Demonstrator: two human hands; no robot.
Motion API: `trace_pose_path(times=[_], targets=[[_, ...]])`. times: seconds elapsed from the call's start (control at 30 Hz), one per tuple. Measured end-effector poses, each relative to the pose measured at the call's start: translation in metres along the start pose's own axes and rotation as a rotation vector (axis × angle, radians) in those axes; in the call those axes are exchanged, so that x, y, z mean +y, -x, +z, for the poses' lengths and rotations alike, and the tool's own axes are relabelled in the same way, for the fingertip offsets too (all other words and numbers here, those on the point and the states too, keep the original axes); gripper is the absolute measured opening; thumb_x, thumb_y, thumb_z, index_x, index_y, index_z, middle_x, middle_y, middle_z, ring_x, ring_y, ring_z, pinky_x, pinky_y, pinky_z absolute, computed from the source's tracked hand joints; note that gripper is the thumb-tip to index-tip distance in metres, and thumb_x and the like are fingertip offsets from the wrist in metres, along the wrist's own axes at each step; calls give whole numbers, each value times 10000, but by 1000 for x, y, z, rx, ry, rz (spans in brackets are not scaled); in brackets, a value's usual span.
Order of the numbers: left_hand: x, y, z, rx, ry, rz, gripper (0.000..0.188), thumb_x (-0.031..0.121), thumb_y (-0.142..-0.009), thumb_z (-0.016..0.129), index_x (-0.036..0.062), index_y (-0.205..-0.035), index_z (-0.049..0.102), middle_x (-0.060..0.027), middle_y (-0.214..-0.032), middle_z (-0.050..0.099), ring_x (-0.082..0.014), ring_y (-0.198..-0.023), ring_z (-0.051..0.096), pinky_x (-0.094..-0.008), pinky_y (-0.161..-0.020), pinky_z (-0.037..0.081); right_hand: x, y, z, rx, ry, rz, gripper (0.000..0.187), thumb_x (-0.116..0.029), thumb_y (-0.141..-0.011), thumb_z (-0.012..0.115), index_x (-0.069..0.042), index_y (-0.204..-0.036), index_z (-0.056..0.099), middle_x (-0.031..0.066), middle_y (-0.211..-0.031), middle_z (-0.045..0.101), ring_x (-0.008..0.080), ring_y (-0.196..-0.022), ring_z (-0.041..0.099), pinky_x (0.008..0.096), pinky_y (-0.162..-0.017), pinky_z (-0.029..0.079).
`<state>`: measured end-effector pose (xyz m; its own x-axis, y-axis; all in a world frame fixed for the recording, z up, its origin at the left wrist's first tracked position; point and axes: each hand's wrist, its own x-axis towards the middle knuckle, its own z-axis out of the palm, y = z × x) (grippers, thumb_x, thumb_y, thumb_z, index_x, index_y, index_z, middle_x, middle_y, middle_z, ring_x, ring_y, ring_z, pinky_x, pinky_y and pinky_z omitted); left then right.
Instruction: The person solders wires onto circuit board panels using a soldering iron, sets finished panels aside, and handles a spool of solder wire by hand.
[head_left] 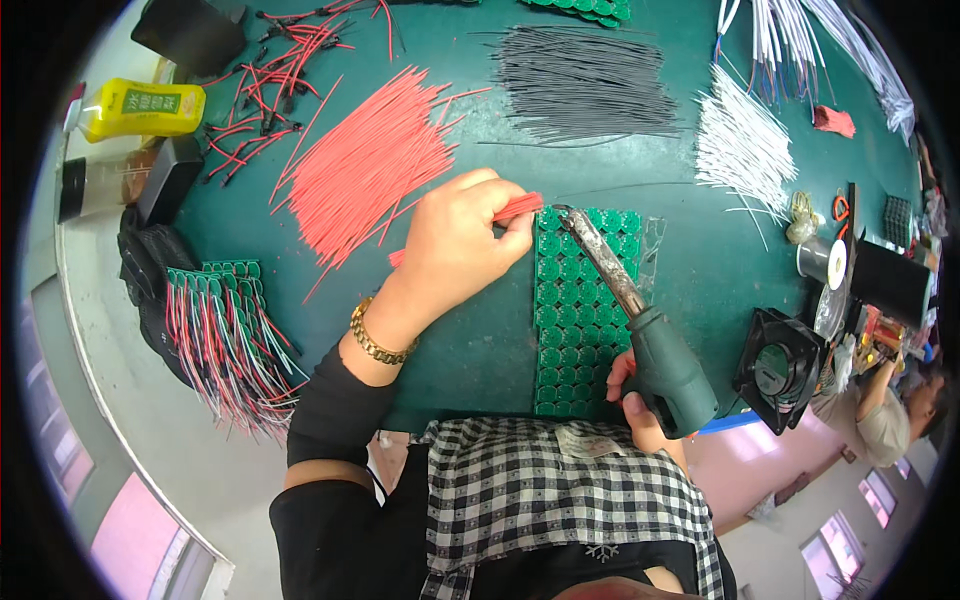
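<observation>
Red bundle (518,207) positioned at the tip of the hand tool (672,368)

Left side: The fingers of the left hand (455,240) are clenched around the red bundle, a tight group of thin strands. Its ends project to the right, past the thumb and forefinger, near the upper left corner of the panel of round green boards (563,300) on the desk (450,365).

Right side: The fingers of the right hand (638,405) grasp the handle of the hand tool, which is partly hidden. The scorched metal barrel (607,268) slants up and to the left above the panel. Its tip is just beside the bundle ends; contact cannot be confirmed from this view.

Supply: A pile of red strands (365,165) lies beyond the left hand. A black pile (585,85) and a white pile (745,145) lie farther to the right.

Step in hand: Judged to be heating the bundle ends.

Next move: This appears to call for a steady left grip, ends kept even and aligned with the tip. Keep the thumb and forefinger clear of the barrel, and avoid lowering it onto the boards.
</observation>
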<state>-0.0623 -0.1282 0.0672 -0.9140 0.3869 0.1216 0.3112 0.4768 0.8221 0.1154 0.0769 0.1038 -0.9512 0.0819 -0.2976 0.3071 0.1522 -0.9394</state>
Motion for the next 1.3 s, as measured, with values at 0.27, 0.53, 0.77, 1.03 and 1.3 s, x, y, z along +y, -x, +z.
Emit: trace_pose_path(times=[0.27, 0.53, 0.77, 1.03, 1.3], targets=[[-9, 2, 4, 59, 57, 61, 99, 33, -708, 699, 9, -798, 667, -36, -673, 559, -93, -462, 433, -250, -446, 355, -2, 4, 4, 16, -44, 159, 159, -109, -743, 616, -19, -873, 630, 63, -782, 627, 162, -655, 618, 275, -619, 512], [-10, 3, 4, 63, 55, 83, 110, 35, -712, 702, 14, -817, 680, -43, -678, 564, -99, -468, 446, -254, -451, 363, 11, 5, -1, -39, 36, 62, 167, -49, -715, 593, -39, -879, 622, 66, -800, 619, 168, -660, 619, 274, -624, 508], [-10, 2, 3, 54, 39, 82, 117, 46, -715, 698, 17, -828, 685, -44, -684, 572, -106, -472, 459, -254, -455, 372, 6, 2, 3, -17, 17, 5, 159, -41, -718, 584, -46, -873, 619, 67, -808, 609, 166, -672, 611, 289, -629, 501], [-11, 4, 2, 24, 6, 48, 123, 88, -724, 692, 34, -835, 691, -52, -705, 590, -140, -514, 500, -273, -494, 416, -2, 14, 7, 154, -228, 33, 600, -373, -773, 705, -33, -1199, 454, 82, -823, 544, 171, -670, 549, 282, -570, 436], [-14, 4, 3, -3, -65, 121, 139, 112, -779, 670, 17, -879, 677, -75, -731, 597, -171, -583, 562, -280, -545, 450, 15, 17, 11, 213, -393, -49, 618, -291, -774, 688, -7, -1254, 421, 123, -825, 555, 192, -624, 563, 320, -610, 482]])
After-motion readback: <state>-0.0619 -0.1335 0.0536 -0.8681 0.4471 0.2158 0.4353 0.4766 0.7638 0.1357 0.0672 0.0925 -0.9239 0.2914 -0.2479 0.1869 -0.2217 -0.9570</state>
